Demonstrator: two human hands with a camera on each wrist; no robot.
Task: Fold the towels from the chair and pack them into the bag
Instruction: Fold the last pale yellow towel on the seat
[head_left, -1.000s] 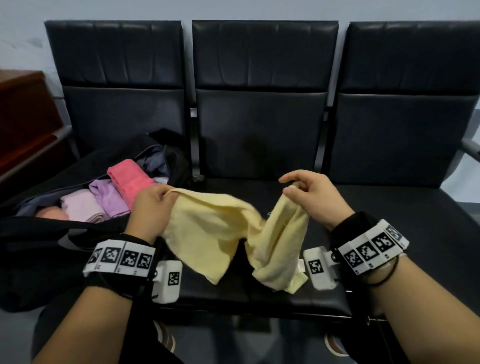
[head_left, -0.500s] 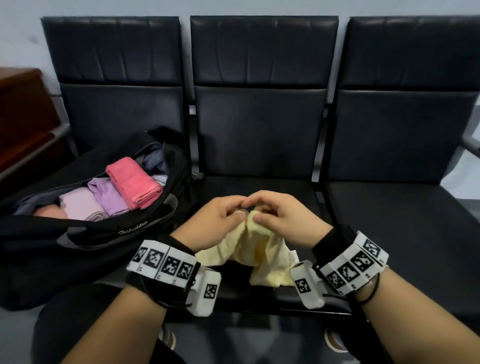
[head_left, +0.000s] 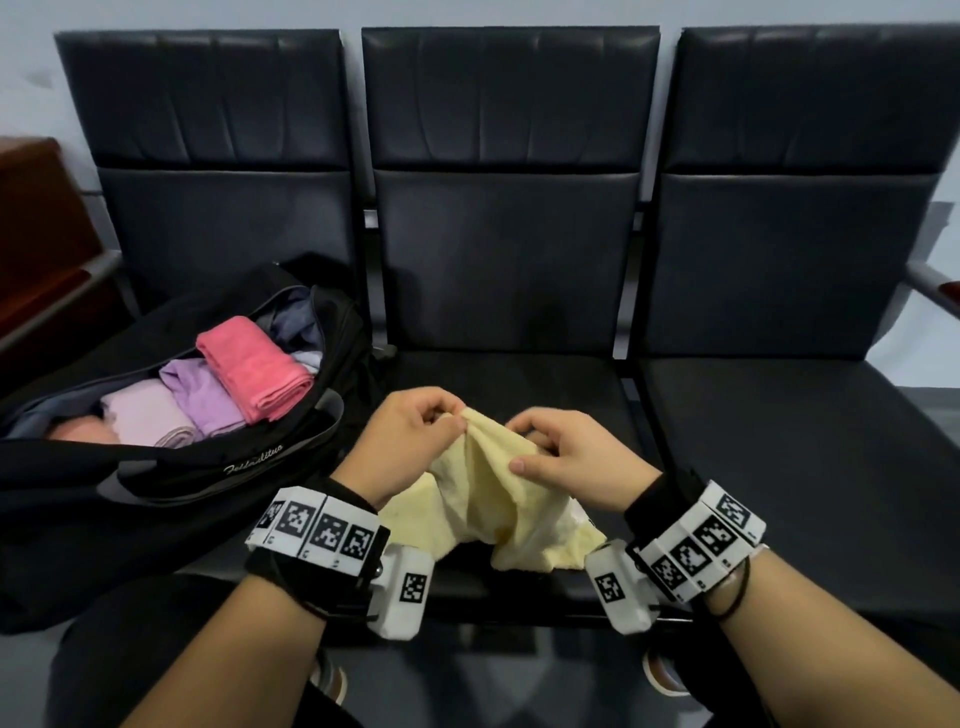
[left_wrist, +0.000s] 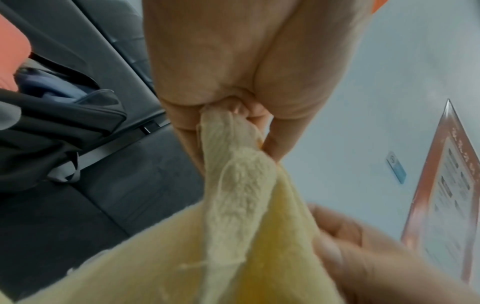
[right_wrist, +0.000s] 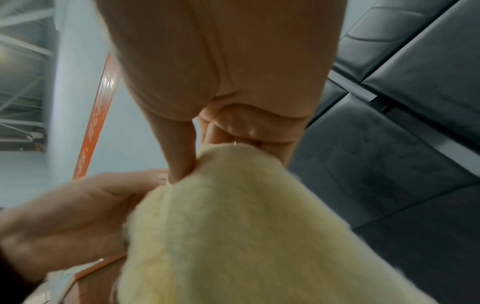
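A pale yellow towel (head_left: 498, 499) hangs bunched over the front of the middle seat, held up by both hands. My left hand (head_left: 415, 441) pinches its upper edge between thumb and fingers; the left wrist view shows the yellow towel (left_wrist: 233, 185) caught in that pinch. My right hand (head_left: 566, 457), close beside the left, grips the cloth a little lower, and the yellow towel (right_wrist: 233, 226) fills the right wrist view. The open black bag (head_left: 171, 488) lies on the left seat with a folded pink towel (head_left: 254, 369), a purple towel (head_left: 202, 395) and a pale lilac towel (head_left: 145, 415) inside.
Three black padded seats stand in a row; the right seat (head_left: 805, 441) holds nothing. A dark wooden cabinet (head_left: 36, 234) is at the far left, and a metal armrest (head_left: 935, 286) sticks out at the right edge.
A second ago my hands held the towel spread wide. They came together at its top, and now sit slightly apart, the right hand lower on the cloth.
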